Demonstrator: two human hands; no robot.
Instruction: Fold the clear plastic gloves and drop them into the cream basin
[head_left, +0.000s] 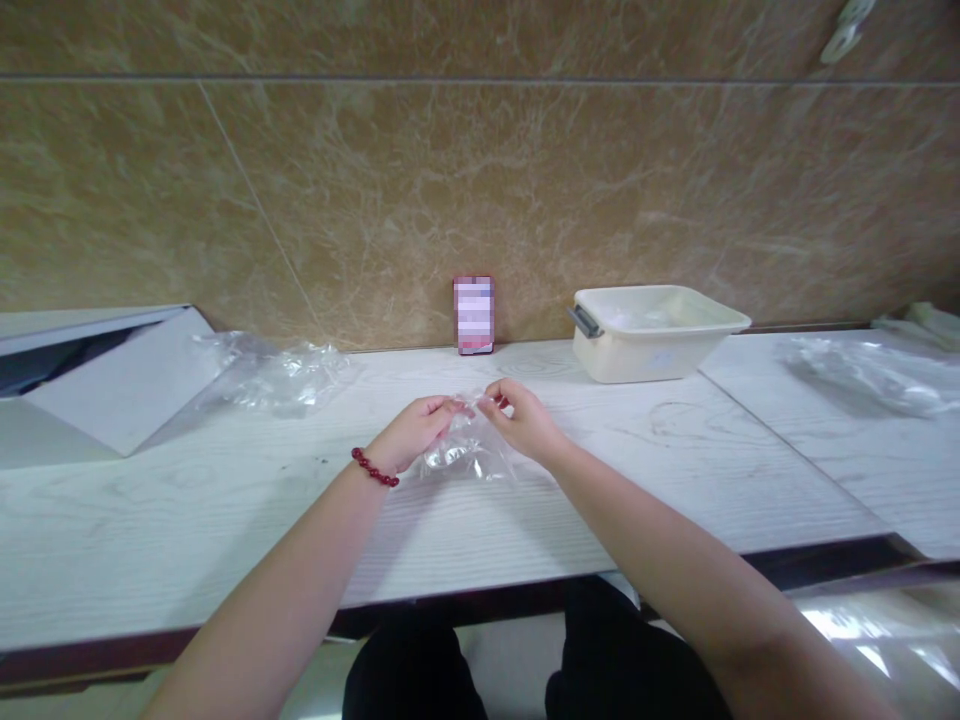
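Observation:
A clear plastic bag (469,455) hangs between my two hands over the middle of the table. My left hand (421,428), with a dark red bead bracelet (374,468) at the wrist, pinches the bag's upper edge. On the other side, my right hand (523,422) grips the same edge between thumb and forefinger. The fingertips of both hands are close together. Whether anything lies inside the bag I cannot make out.
Against the marble-patterned wall leans a phone (474,315). A cream plastic bin (645,355) stands back right. To the left are crumpled clear bags (289,378) and a white box (127,385). More clear plastic (877,375) lies far right on the white table (247,520).

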